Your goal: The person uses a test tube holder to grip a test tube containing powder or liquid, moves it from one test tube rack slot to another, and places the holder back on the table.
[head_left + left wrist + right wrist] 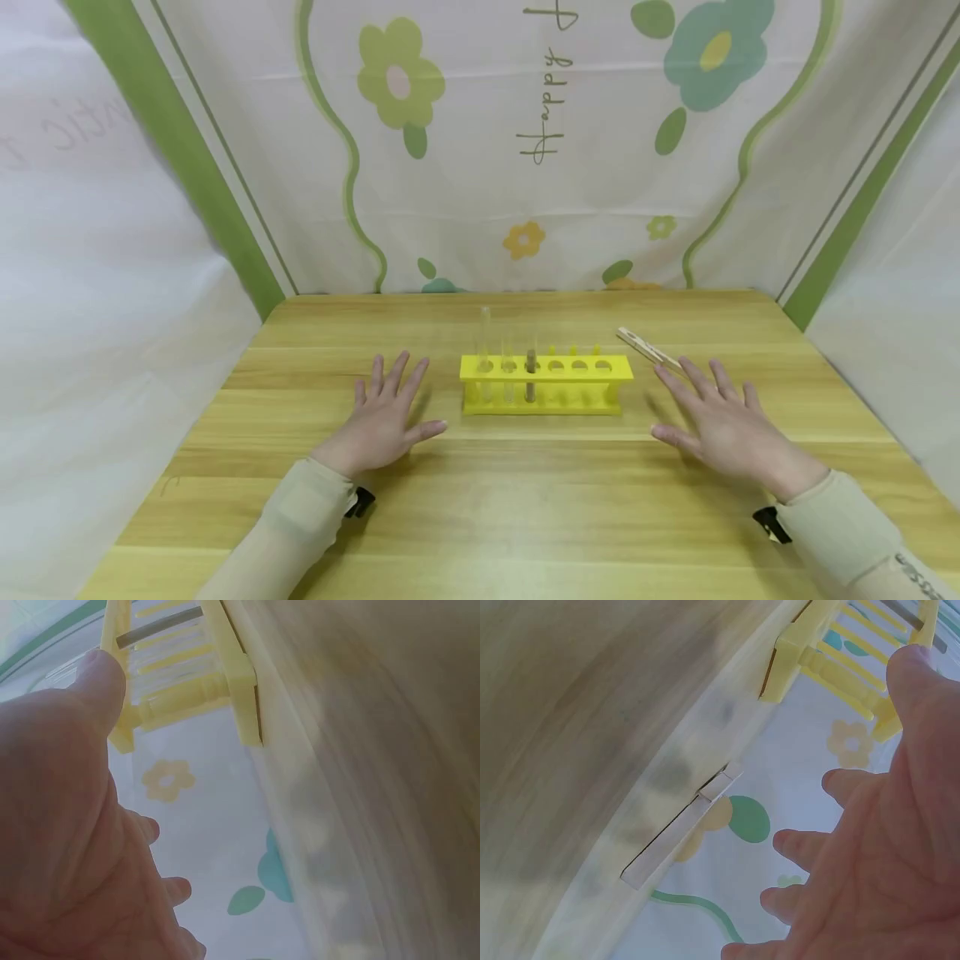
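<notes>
A yellow test tube rack (546, 408) stands on the table between the two hands. Its left half holds clear test tubes (485, 329), and one test tube (531, 388) has dark grey contents. To the left of the rack, my left hand (378, 427) is spread with straight fingers and holds nothing. Fingers also spread, my right hand (731, 429) is on the right side and grips nothing. Beyond its fingertips lies a slim pale wooden clamp (641, 343), partly covered by the fingers in the head view; the right wrist view shows the clamp (676, 831) too.
The wooden table (525, 517) meets a printed flower curtain (465, 183) at its back edge. White fabric walls with green borders rise at the left and right. A row of yellow pegs (573, 350) lines the rack's back right. Each wrist wears a dark device.
</notes>
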`<state>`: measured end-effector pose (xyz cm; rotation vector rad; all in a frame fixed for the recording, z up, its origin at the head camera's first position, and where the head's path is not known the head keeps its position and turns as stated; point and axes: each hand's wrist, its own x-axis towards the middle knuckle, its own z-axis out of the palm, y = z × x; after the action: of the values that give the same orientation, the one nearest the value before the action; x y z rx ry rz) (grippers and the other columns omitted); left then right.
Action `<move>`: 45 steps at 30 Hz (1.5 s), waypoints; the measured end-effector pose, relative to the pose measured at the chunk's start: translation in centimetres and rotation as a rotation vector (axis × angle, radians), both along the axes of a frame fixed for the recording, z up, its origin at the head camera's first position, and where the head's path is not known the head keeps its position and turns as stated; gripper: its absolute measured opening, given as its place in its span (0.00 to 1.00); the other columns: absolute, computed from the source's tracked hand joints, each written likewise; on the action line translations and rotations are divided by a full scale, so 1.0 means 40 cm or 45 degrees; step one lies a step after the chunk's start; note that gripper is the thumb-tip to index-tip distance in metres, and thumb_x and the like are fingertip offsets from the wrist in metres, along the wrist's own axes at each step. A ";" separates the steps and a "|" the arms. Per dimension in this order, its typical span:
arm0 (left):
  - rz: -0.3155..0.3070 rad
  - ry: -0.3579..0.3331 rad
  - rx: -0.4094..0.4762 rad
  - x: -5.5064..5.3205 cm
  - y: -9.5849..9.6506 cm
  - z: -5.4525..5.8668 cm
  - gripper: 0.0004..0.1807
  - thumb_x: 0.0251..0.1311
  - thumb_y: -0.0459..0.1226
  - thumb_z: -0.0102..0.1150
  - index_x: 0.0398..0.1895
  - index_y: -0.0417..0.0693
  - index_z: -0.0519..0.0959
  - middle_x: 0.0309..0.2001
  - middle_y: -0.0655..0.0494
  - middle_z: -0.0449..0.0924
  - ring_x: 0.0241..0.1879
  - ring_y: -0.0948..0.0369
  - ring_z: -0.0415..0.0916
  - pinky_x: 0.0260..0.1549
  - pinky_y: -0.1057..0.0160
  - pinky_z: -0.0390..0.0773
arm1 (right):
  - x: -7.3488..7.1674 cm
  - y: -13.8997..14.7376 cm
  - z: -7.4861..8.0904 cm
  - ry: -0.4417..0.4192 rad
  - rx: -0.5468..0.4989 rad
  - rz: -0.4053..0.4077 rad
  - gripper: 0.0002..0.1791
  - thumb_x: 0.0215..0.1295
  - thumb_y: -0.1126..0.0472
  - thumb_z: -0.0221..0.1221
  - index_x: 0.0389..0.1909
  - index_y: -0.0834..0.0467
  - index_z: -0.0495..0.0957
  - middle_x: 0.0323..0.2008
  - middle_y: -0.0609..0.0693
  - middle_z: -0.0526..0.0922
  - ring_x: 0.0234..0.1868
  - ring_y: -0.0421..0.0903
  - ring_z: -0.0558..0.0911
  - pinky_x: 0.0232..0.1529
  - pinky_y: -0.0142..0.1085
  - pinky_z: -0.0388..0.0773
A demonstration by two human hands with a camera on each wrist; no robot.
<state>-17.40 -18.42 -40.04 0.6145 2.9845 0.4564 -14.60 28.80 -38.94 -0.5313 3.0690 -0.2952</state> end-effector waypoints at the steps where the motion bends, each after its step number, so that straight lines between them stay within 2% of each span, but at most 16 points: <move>1: 0.000 -0.002 0.000 0.000 0.002 0.000 0.54 0.62 0.72 0.41 0.80 0.57 0.34 0.78 0.43 0.25 0.72 0.37 0.16 0.60 0.24 0.35 | 0.000 0.000 0.001 -0.001 0.001 0.000 0.48 0.70 0.33 0.50 0.80 0.50 0.41 0.76 0.68 0.42 0.70 0.79 0.37 0.55 0.79 0.37; 14: -0.009 -0.031 0.053 -0.003 0.024 0.010 0.54 0.62 0.71 0.42 0.80 0.55 0.36 0.78 0.44 0.24 0.72 0.38 0.15 0.61 0.25 0.33 | -0.001 0.004 0.002 -0.007 -0.005 0.001 0.48 0.70 0.33 0.50 0.80 0.49 0.41 0.76 0.68 0.42 0.70 0.79 0.37 0.55 0.79 0.36; 19: -0.033 -0.036 0.091 -0.016 0.025 0.012 0.53 0.64 0.70 0.41 0.80 0.54 0.35 0.78 0.42 0.26 0.72 0.37 0.16 0.61 0.25 0.36 | -0.015 0.013 0.013 -0.010 -0.013 0.004 0.47 0.71 0.34 0.50 0.80 0.49 0.40 0.75 0.70 0.43 0.69 0.80 0.37 0.53 0.81 0.40; 23: -0.062 -0.113 0.260 -0.036 0.028 0.014 0.52 0.67 0.66 0.46 0.80 0.52 0.35 0.78 0.43 0.31 0.74 0.37 0.22 0.64 0.28 0.40 | -0.040 0.027 0.030 0.010 -0.028 -0.012 0.46 0.72 0.35 0.50 0.80 0.52 0.43 0.74 0.72 0.46 0.68 0.82 0.41 0.53 0.80 0.45; 26: -0.058 -0.232 0.433 -0.049 0.036 0.016 0.52 0.66 0.61 0.54 0.80 0.54 0.37 0.79 0.47 0.37 0.76 0.42 0.33 0.66 0.34 0.46 | -0.057 0.039 0.040 0.014 -0.024 -0.019 0.46 0.71 0.35 0.52 0.78 0.56 0.48 0.72 0.73 0.50 0.67 0.83 0.45 0.53 0.79 0.48; 29: -0.017 -0.311 0.594 -0.065 0.052 0.018 0.50 0.64 0.54 0.63 0.80 0.56 0.44 0.77 0.49 0.49 0.74 0.44 0.46 0.66 0.38 0.55 | -0.074 0.052 0.047 0.024 -0.012 -0.019 0.45 0.71 0.36 0.53 0.76 0.61 0.53 0.70 0.75 0.55 0.66 0.82 0.51 0.54 0.77 0.52; 33: 0.079 -0.367 0.770 -0.093 0.075 0.014 0.42 0.62 0.47 0.67 0.77 0.58 0.58 0.70 0.51 0.65 0.68 0.47 0.62 0.61 0.42 0.67 | -0.095 0.069 0.058 0.013 -0.028 -0.039 0.44 0.71 0.37 0.53 0.74 0.64 0.56 0.67 0.75 0.59 0.65 0.78 0.57 0.57 0.73 0.56; 37: 0.136 -0.404 0.887 -0.110 0.090 0.004 0.36 0.60 0.42 0.70 0.71 0.57 0.68 0.61 0.54 0.74 0.60 0.53 0.72 0.55 0.51 0.75 | -0.115 0.084 0.065 -0.042 -0.057 -0.071 0.43 0.72 0.36 0.51 0.72 0.65 0.60 0.65 0.75 0.63 0.63 0.76 0.63 0.57 0.69 0.60; 41: 0.126 -0.423 0.975 -0.119 0.107 -0.007 0.33 0.58 0.38 0.71 0.68 0.52 0.71 0.56 0.54 0.77 0.54 0.55 0.76 0.50 0.56 0.78 | -0.136 0.102 0.069 -0.102 -0.086 -0.124 0.42 0.72 0.36 0.50 0.70 0.66 0.64 0.63 0.75 0.67 0.60 0.76 0.67 0.55 0.68 0.63; 45: 0.100 -0.469 1.008 -0.121 0.125 -0.018 0.28 0.59 0.39 0.71 0.63 0.49 0.73 0.53 0.54 0.78 0.51 0.55 0.77 0.47 0.58 0.80 | -0.147 0.118 0.064 -0.119 -0.100 -0.150 0.38 0.74 0.40 0.51 0.69 0.67 0.65 0.61 0.74 0.70 0.57 0.75 0.70 0.54 0.68 0.65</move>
<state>-22.24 -13.42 -40.75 0.3767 2.4055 1.5851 -20.48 33.53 -36.39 -0.3292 3.0129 -0.4317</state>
